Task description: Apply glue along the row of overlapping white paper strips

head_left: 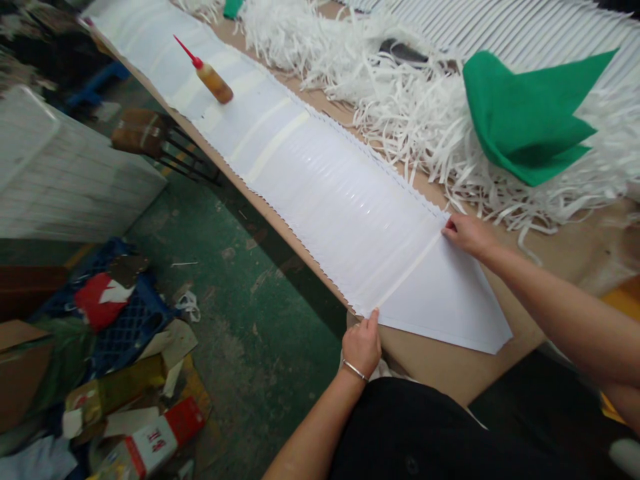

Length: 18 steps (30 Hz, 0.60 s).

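Observation:
A long run of overlapping white paper sheets (345, 180) lies along the table, with cream bands across it and jagged side edges. At the near end, a thin cream strip (407, 275) crosses the sheets between my two hands. My left hand (361, 345), with a bracelet at the wrist, is closed at the strip's lower end, thumb and finger pinching the paper edge. At the upper end, my right hand (467, 235) pinches the far edge of the sheet with its fingers curled. A bottle of amber liquid (215, 81) with a red nozzle lies farther up the sheets.
Shredded white paper strips (410, 113) are heaped behind the sheets, with a green cloth (530, 117) on top. The brown table (425, 353) ends near my body. Below left, a stool (143, 132), a blue crate (117, 347) and cartons (150, 443) stand on the green floor.

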Each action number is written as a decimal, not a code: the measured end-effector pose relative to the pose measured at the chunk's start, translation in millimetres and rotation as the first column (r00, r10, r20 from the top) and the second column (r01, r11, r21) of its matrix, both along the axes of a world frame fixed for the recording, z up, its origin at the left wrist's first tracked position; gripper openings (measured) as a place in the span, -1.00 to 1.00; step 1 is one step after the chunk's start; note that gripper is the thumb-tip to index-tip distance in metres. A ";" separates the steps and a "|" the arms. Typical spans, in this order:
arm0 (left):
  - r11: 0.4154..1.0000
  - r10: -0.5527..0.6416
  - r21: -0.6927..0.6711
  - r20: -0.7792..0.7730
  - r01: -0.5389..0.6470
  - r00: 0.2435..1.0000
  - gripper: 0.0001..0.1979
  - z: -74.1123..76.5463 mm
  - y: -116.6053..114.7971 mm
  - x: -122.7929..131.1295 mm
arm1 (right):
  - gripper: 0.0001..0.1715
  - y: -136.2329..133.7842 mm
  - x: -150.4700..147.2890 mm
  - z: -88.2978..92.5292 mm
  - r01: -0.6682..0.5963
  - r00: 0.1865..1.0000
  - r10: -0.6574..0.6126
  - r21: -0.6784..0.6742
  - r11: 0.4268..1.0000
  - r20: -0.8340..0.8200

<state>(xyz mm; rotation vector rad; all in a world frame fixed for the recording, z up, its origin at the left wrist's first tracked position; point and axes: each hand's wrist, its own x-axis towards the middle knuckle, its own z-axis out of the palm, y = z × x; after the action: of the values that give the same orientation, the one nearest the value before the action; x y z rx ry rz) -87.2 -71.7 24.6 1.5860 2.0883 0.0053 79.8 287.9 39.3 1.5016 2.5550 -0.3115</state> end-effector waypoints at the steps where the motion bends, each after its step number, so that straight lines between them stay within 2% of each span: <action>1: 1.000 0.003 -0.003 0.007 -0.003 1.000 -0.47 0.3 0.2 -0.1 | -0.77 -0.3 1.2 0.9 0.016 1.000 -0.016 0.024 1.000 -0.003; 4: 0.999 0.038 -0.010 0.055 -0.037 0.998 -0.49 0.7 0.3 -0.3 | -0.71 -1.6 15.9 7.7 0.110 0.992 -0.100 0.127 0.986 -0.084; 7: 0.991 0.131 -0.003 0.168 -0.133 0.977 -0.53 -0.5 0.4 -0.6 | -0.69 -5.8 46.9 15.5 0.252 0.952 -0.212 0.173 0.952 -0.218; 9: 0.973 0.220 0.002 0.284 -0.231 0.933 -0.56 -1.3 1.3 -0.5 | -0.69 -10.1 68.2 16.9 0.334 0.920 -0.301 0.101 0.937 -0.251; 12: 0.923 0.344 -0.004 0.454 -0.385 0.822 -0.59 0.1 4.0 0.2 | -0.66 -15.7 84.9 9.7 0.400 0.883 -0.400 -0.054 0.915 -0.246; 15: 0.862 0.442 -0.016 0.514 -0.507 0.735 -0.61 6.3 5.6 0.5 | -0.60 -17.4 79.2 -4.8 0.445 0.846 -0.461 -0.120 0.887 -0.267; 18: 0.826 0.472 -0.006 0.553 -0.563 0.686 -0.62 12.5 2.6 -1.1 | -0.64 -18.1 67.3 -15.6 0.506 0.784 -0.543 -0.197 0.840 -0.302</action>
<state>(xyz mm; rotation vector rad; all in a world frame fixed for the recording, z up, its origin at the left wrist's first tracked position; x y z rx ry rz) -88.2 -69.1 37.1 0.8542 2.0192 0.7587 147.1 269.8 23.7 2.2750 2.2301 -0.8386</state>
